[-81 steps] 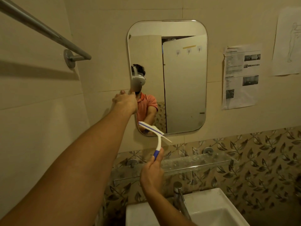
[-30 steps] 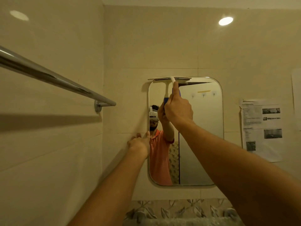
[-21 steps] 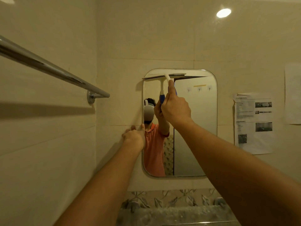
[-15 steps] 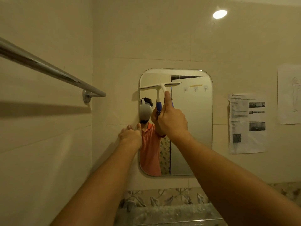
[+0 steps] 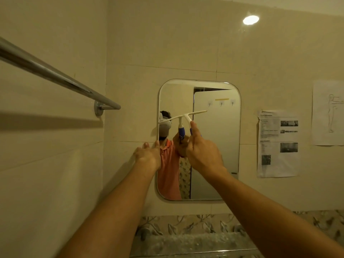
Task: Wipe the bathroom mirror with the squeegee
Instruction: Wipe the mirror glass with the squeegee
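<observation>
A rounded rectangular mirror [image 5: 217, 146] hangs on the beige tiled wall. My right hand [image 5: 203, 152] is shut on the blue-and-white handle of a white squeegee [image 5: 183, 117]. Its blade lies across the left half of the glass, about a third of the way down, tilted with the right end higher. My left hand [image 5: 148, 155] rests flat on the wall at the mirror's left edge, fingers spread, holding nothing. The mirror reflects a person in an orange shirt and a door.
A chrome towel bar [image 5: 55, 76] juts from the left wall at head height. Two paper sheets [image 5: 278, 144] are taped to the wall right of the mirror. Below run a leaf-pattern tile band and a glass shelf [image 5: 189, 244].
My right hand has drawn the squeegee down from the mirror's top edge to about a third of the way down. The left hand has stayed at the mirror's left edge.
</observation>
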